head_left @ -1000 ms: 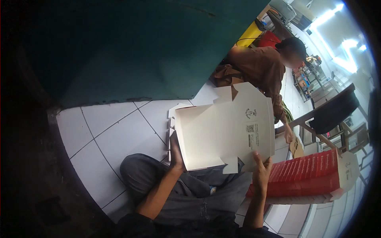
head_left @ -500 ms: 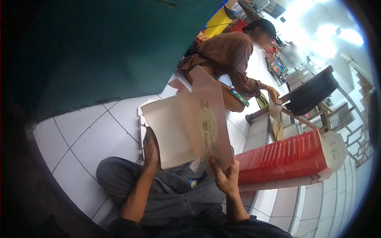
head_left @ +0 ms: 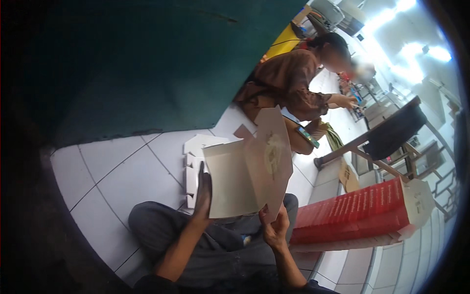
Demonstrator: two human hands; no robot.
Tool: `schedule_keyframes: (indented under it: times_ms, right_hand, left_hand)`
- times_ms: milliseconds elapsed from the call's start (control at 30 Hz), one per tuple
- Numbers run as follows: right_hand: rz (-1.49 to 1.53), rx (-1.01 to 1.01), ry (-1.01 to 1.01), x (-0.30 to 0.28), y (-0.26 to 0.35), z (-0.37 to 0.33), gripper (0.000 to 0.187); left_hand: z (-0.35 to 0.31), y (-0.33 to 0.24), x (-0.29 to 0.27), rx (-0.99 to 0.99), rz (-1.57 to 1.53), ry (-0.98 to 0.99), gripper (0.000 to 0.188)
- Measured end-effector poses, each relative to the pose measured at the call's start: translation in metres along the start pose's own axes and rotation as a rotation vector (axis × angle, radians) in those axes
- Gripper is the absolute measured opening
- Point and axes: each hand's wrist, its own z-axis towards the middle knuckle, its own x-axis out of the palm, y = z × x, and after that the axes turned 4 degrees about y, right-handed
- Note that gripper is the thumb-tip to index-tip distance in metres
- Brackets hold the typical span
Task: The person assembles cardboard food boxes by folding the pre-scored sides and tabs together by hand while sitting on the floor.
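A partly folded cardboard box point(head_left: 232, 179), pale inside with a printed pinkish outer panel point(head_left: 274, 157), is held over my crossed legs. My left hand point(head_left: 202, 196) presses along the box's left side, fingers stretched out and partly hidden by the card. At the lower right corner of the printed panel, my right hand point(head_left: 276, 228) pinches the edge between thumb and fingers. Beyond my left hand, flat white die-cut cardboard point(head_left: 191, 174) with notched edges lies on the floor.
A long row of stacked red printed cardboard point(head_left: 352, 208) lies at my right. A dark green panel point(head_left: 147, 68) rises at the left. Another person point(head_left: 293, 73) in brown sits ahead, near a wooden stand point(head_left: 364, 139) with dark cloth. White tiles point(head_left: 112, 176) cover the floor.
The view has shifted, so most things sit further right and lower. The box's printed panel has tilted, with both hands still on the box. The other person's hand has moved away from the wooden stand.
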Motion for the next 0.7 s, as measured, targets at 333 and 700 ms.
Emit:
schedule_keyframes:
  times_ms: [333,700]
  right_hand:
    - [-0.386,0.109,0.018,0.005,-0.002,0.004,0.032]
    - [-0.425,0.038,-0.345,0.008,-0.033,0.001,0.037]
  left_hand:
    - [-0.008,0.019,-0.001,-0.452,-1.144,-0.100,0.055]
    - [-0.007,-0.003,0.040,-0.263,-0.594,-0.130,0.059]
